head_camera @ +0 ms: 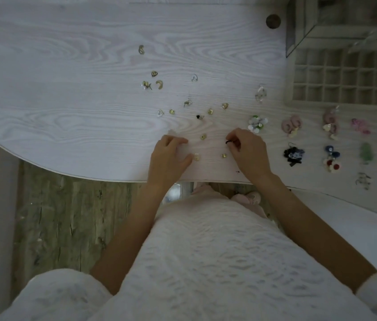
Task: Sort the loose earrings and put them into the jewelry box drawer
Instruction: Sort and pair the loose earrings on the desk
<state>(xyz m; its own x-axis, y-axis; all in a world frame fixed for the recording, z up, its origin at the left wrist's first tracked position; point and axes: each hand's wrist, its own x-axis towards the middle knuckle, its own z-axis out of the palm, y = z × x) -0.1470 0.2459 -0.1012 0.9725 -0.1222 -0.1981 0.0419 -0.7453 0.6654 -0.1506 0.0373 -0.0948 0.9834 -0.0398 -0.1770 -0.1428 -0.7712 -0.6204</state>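
Several small gold and clear earrings lie scattered on the pale wood table (67,89). My right hand (249,152) pinches a small black earring (227,142) just above the tabletop. My left hand (167,158) rests on the table with fingers loosely curled, its thumb beside a pale square earring (196,156). Two gold studs (203,136) (224,155) lie between the hands. Another small black stud (198,117) lies further up the table. The jewelry box drawer (342,76), a grid of small compartments, stands open at the upper right.
Larger earrings lie in rows at the right: a sequin flower (257,123), pink hoops (291,125), a black cluster (293,155), a blue and red flower pair (332,159), pink (360,125) and green (366,152) pieces. The jewelry box body (322,19) stands behind the drawer. The table's front edge curves near me.
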